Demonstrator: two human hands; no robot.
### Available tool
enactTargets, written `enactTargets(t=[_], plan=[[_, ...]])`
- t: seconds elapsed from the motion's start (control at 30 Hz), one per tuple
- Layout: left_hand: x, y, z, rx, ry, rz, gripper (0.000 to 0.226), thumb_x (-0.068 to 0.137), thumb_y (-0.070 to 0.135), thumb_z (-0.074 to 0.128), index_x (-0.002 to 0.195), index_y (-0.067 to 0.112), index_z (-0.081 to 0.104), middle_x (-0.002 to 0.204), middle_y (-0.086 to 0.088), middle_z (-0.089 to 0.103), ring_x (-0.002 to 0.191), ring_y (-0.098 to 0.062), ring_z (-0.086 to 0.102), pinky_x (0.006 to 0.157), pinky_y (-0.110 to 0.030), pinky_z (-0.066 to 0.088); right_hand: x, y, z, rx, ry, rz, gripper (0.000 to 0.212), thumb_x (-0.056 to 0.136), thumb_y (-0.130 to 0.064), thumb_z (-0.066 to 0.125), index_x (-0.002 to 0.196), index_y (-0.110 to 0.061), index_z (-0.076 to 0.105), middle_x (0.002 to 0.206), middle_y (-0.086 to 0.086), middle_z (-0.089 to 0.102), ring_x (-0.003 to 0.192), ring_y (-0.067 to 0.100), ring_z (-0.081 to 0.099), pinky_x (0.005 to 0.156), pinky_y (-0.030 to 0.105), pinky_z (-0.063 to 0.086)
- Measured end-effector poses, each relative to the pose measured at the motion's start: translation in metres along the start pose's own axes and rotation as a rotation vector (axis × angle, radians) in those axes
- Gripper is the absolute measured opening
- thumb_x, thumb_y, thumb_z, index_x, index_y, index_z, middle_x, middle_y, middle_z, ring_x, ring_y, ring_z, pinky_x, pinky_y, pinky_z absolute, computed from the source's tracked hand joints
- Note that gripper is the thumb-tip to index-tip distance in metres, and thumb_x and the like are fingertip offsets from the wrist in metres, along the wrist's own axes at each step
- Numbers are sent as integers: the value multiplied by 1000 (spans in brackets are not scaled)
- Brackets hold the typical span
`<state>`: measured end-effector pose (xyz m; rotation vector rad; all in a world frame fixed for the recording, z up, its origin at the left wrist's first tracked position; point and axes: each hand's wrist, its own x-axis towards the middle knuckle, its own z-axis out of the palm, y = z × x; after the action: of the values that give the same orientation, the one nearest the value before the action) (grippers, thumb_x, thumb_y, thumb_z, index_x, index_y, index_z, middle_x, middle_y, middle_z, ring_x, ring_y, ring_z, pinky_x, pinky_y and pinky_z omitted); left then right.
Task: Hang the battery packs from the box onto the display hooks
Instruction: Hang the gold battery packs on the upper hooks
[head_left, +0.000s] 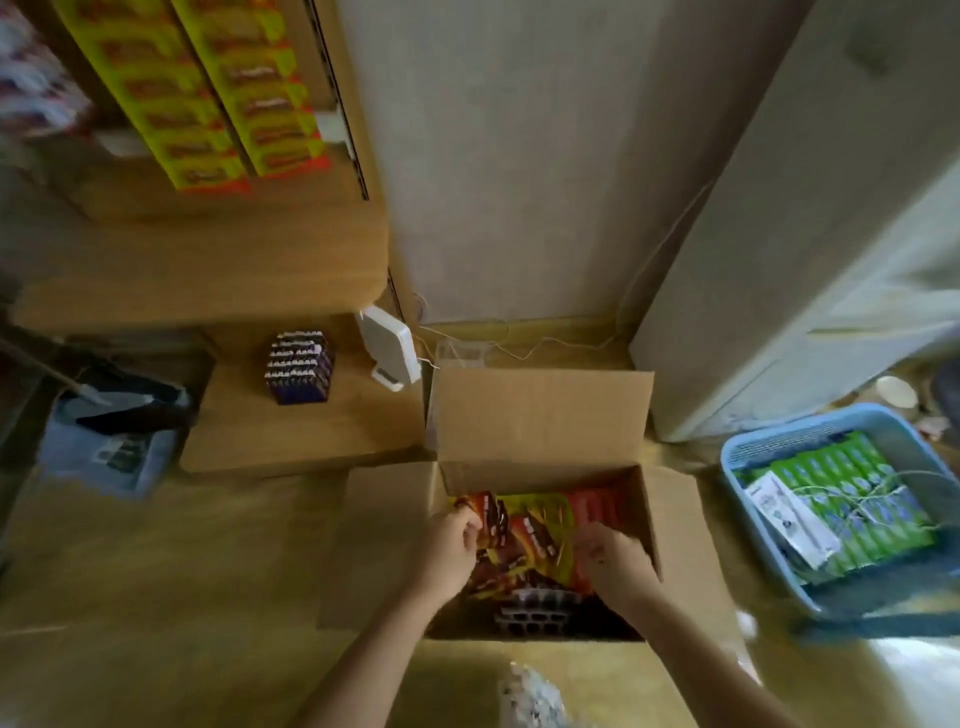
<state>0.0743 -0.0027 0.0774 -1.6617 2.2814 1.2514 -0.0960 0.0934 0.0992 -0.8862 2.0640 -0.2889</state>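
An open cardboard box stands on the floor below me, its flaps spread. Inside lie several yellow, red and black battery packs in a loose heap. My left hand reaches into the box's left side, fingers pinched on the edge of a battery pack. My right hand is in the right side, fingers curled down onto the heap; what it grips is hidden. Two columns of yellow battery packs hang on the display at the upper left.
A wooden shelf left of the box carries a stack of dark lighters and a white device. A blue basket with green packs sits at right. A tall grey cabinet stands behind it.
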Motion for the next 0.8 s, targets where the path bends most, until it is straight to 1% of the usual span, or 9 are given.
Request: enactTargets(t=[0.07, 0.13, 0.23, 0.33, 0.4, 0.53, 0.67, 0.7, 0.8], plan=[[43, -23, 36, 42, 6, 20, 24, 94, 13, 45, 115, 16, 58, 121, -2, 60, 109, -13, 58, 93, -24, 47, 45, 25, 34, -5, -4, -5, 23, 93, -15, 46, 105, -17, 65, 105, 5, 69, 92, 21, 65, 66, 23, 46], [79, -42, 64, 138, 3, 36, 32, 93, 10, 48, 125, 14, 52, 128, -2, 57, 117, -17, 54, 98, -26, 44, 85, 47, 63, -13, -3, 5, 25, 92, -20, 51, 115, -16, 61, 110, 5, 67, 95, 19, 64, 75, 26, 52], [121, -64, 93, 265, -69, 4, 50, 92, 9, 49, 139, 10, 33, 141, -9, 44, 130, -24, 42, 108, -33, 36, 129, 67, 92, -55, -39, 40, 34, 88, -32, 58, 115, -12, 55, 108, 7, 65, 97, 23, 63, 85, 35, 54], [149, -79, 111, 347, -81, -36, 70, 88, 8, 54, 146, 10, 14, 152, -11, 24, 140, -28, 23, 116, -38, 23, 154, 79, 108, -145, -78, 63, 45, 86, -42, 56, 117, -10, 50, 113, 9, 60, 103, 25, 60, 87, 35, 52], [158, -83, 118, 401, -67, -44, 72, 86, 7, 56, 145, 9, 14, 151, -11, 25, 139, -28, 25, 114, -37, 26, 163, 85, 116, -193, -97, 77, 51, 85, -46, 56, 123, -12, 46, 118, 9, 55, 108, 25, 57, 90, 36, 50], [169, -89, 127, 434, -114, -68, 72, 84, 8, 59, 143, 13, 17, 147, -10, 31, 135, -29, 33, 109, -39, 33, 172, 89, 122, -209, -81, 61, 53, 85, -39, 60, 126, -11, 43, 123, 10, 52, 112, 25, 55, 93, 36, 49], [179, -100, 135, 501, -204, -22, 85, 78, 18, 68, 143, 21, 14, 147, -6, 30, 135, -28, 30, 111, -40, 28, 178, 89, 128, -229, -69, 59, 66, 82, -40, 65, 132, -9, 36, 122, 11, 55, 112, 26, 55, 92, 36, 49], [181, -101, 137, 534, -201, -5, 88, 76, 18, 71, 144, 22, 15, 147, -5, 28, 136, -27, 28, 111, -39, 27, 179, 90, 130, -231, -75, 59, 63, 82, -39, 65, 130, -10, 37, 120, 10, 56, 110, 26, 57, 91, 36, 50], [185, -103, 141, 606, -150, 32, 89, 71, 21, 76, 141, 22, 21, 142, -4, 31, 134, -24, 29, 110, -38, 27, 181, 92, 134, -262, -99, 28, 38, 86, -31, 60, 118, -12, 51, 116, 8, 59, 105, 24, 59, 88, 36, 52]])
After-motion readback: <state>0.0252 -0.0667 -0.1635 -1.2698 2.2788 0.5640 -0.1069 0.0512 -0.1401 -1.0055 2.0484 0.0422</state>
